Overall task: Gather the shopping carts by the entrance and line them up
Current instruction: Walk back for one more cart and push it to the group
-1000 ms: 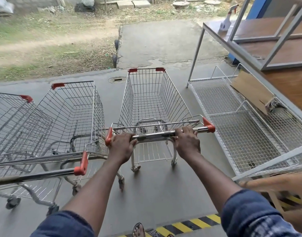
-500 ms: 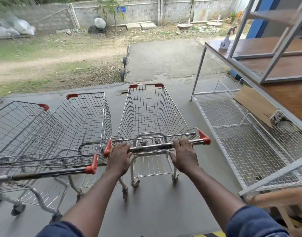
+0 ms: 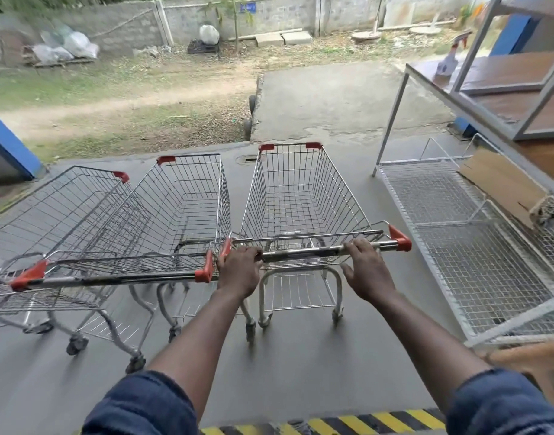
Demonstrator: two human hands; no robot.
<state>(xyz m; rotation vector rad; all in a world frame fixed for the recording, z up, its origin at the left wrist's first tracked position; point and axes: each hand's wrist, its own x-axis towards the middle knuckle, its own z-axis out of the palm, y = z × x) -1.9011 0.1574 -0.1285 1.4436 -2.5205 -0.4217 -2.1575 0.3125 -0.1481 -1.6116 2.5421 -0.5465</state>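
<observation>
Three wire shopping carts with red corner caps stand side by side on the concrete floor. The right cart (image 3: 301, 196) is straight ahead of me. My left hand (image 3: 238, 271) is closed around the left end of its chrome handle (image 3: 304, 253). My right hand (image 3: 368, 273) has its fingers hooked over the bar near the right end, thumb spread below. The middle cart (image 3: 181, 208) is close on the left; its handle's red end (image 3: 205, 271) nearly touches my left hand. The left cart (image 3: 59, 208) is angled and partly cut off by the frame edge.
A metal shelf rack (image 3: 392, 120) with a wire mesh bottom shelf (image 3: 457, 246) stands close on the right, holding a cardboard piece (image 3: 501, 189) and a spray bottle (image 3: 448, 61). A yellow-black striped edge (image 3: 332, 425) is at my feet. A blue pillar (image 3: 9, 146) stands at left, a floor drain (image 3: 247, 158) ahead.
My view has lifted and the yard wall now shows. The held cart's handle sits nearer to level with the middle cart's handle. My right hand's thumb has come off the bar.
</observation>
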